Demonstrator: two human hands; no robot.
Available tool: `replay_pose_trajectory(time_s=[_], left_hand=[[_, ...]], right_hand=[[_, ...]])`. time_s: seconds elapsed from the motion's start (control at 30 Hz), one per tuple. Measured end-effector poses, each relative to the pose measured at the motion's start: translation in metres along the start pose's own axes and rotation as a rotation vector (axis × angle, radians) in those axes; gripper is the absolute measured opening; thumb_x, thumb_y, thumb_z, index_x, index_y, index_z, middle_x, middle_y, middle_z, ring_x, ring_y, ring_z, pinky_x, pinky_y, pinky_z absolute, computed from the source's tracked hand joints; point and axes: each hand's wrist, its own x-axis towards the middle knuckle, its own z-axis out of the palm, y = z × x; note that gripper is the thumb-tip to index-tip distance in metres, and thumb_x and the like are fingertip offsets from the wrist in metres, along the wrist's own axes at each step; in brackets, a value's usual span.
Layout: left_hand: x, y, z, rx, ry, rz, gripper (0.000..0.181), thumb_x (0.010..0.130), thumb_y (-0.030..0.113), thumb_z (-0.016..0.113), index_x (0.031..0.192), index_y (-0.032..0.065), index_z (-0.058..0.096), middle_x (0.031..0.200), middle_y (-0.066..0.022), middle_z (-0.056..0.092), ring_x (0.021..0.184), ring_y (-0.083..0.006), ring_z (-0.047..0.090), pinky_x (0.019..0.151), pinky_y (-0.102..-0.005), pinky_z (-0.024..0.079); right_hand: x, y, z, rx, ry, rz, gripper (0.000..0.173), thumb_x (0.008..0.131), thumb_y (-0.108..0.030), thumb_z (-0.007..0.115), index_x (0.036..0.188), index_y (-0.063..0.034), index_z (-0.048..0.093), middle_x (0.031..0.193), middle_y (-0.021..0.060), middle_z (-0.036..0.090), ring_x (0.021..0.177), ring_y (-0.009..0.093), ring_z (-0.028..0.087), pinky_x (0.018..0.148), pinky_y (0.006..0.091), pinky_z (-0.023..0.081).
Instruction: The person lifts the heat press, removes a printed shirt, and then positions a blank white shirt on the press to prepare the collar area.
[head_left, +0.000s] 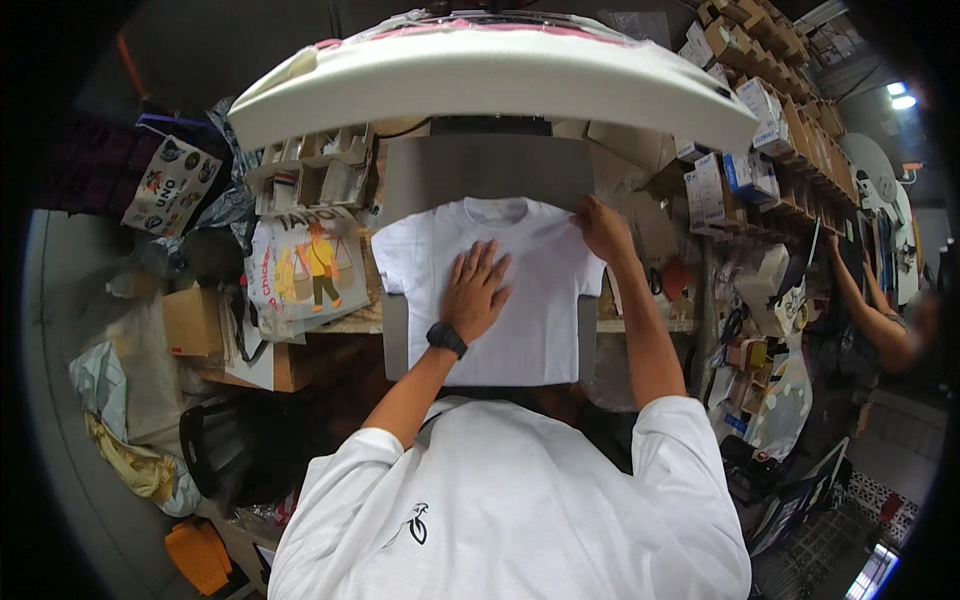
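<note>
A small white T-shirt (525, 322) lies spread on a grey flat platen (517, 161), its neckline towards the far side. My left hand (477, 289) rests on the chest of the shirt with its palm down and fingers slightly apart; a black watch (447, 339) is on that wrist. At the shirt's far right shoulder, my right hand (598, 229) has its fingers bent at the fabric edge; whether they pinch the cloth cannot be made out.
A large pale padded cover (487, 82) spans the far side above the platen. Printed sheets (307, 270) and partitioned cardboard boxes (311, 169) sit at left, with a brown box (193, 322). Stacked cardboard bins (795, 135) stand at right; beyond them, another person's arm (862, 300) shows.
</note>
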Motion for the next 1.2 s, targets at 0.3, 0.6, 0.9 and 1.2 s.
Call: replay_pose_trajectory(time_s=[0.3, 0.6, 0.9, 1.2], left_hand=[[0.033, -0.037, -0.018, -0.176, 0.216, -0.171, 0.049, 0.091, 0.022, 0.063, 0.137, 0.0095, 0.054, 0.144, -0.0126, 0.048, 0.131, -0.0344, 0.044, 0.11, -0.0522, 0.029], [0.081, -0.114, -0.041, 0.004, 0.119, -0.185, 0.04, 0.085, 0.028, 0.073, 0.117, 0.0075, 0.064, 0.115, -0.0118, 0.064, 0.114, -0.0308, 0.054, 0.101, -0.0465, 0.036], [0.098, -0.13, -0.067, -0.226, -0.079, -0.316, 0.047, 0.082, 0.038, 0.076, 0.115, 0.0058, 0.066, 0.117, -0.016, 0.065, 0.104, -0.0337, 0.061, 0.089, -0.0436, 0.048], [0.069, -0.138, -0.082, 0.006, 0.229, -0.214, 0.031, 0.085, 0.026, 0.073, 0.105, 0.0043, 0.064, 0.093, -0.0135, 0.063, 0.085, -0.0347, 0.062, 0.071, -0.0438, 0.048]], right_hand=[[0.009, -0.035, 0.005, -0.139, 0.197, -0.155, 0.031, 0.087, -0.03, 0.07, 0.108, -0.0088, 0.068, 0.101, 0.0127, 0.064, 0.103, 0.037, 0.06, 0.085, 0.0498, 0.049], [0.032, -0.051, 0.004, 0.146, 0.095, -0.134, 0.03, 0.079, -0.015, 0.078, 0.105, -0.0055, 0.069, 0.102, 0.015, 0.069, 0.097, 0.036, 0.065, 0.087, 0.047, 0.049], [0.024, -0.038, 0.007, -0.031, 0.161, -0.131, 0.042, 0.076, -0.026, 0.082, 0.111, -0.0059, 0.069, 0.105, 0.0135, 0.071, 0.1, 0.035, 0.065, 0.084, 0.0454, 0.051], [0.007, -0.032, 0.02, -0.222, 0.514, -0.039, 0.037, 0.086, -0.038, 0.071, 0.097, -0.0031, 0.065, 0.096, 0.0149, 0.067, 0.095, 0.036, 0.064, 0.08, 0.0433, 0.05]])
